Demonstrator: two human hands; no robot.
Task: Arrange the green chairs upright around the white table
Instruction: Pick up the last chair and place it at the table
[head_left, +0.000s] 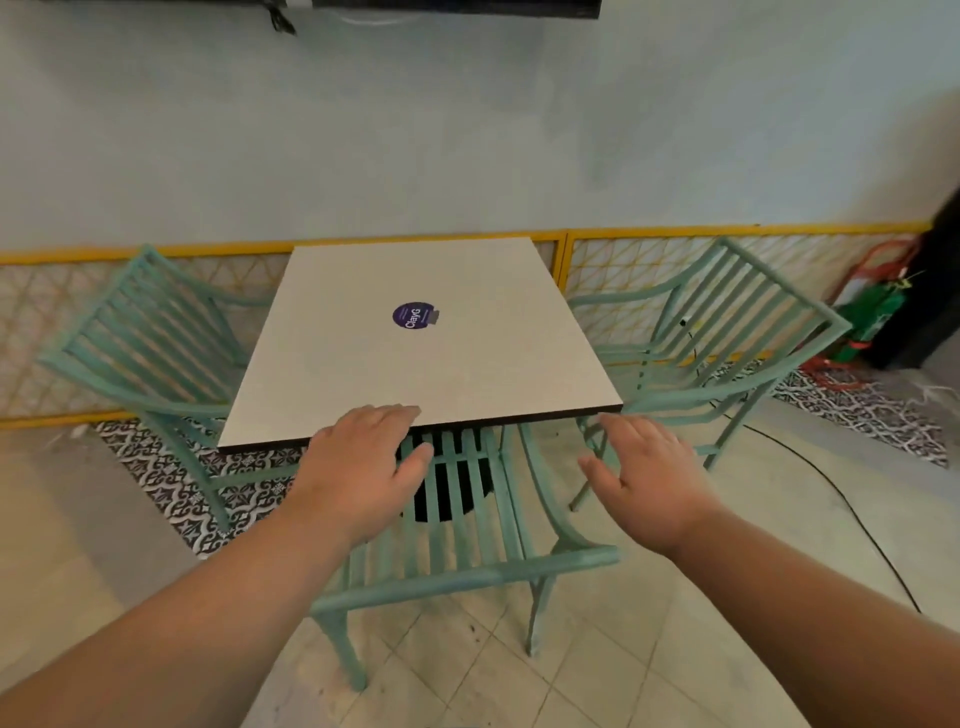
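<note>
A square white table (415, 358) with a round purple sticker (413, 316) stands against the wall. Three green slatted chairs stand upright around it: one on the left (140, 338), one on the right (727, 332), and one at the near side (467, 551), its seat tucked under the table edge and its back rail toward me. My left hand (363, 467) hovers flat over the near chair's seat at the table's front edge, fingers straight, holding nothing. My right hand (644, 478) hovers spread over the near chair's right armrest, also holding nothing.
A yellow-framed lattice panel (623, 249) runs along the wall behind the table. Patterned black-and-white tiles (166, 483) lie under the table. A black cable (831, 488) crosses the floor on the right. A green and red object (872, 317) leans at the far right.
</note>
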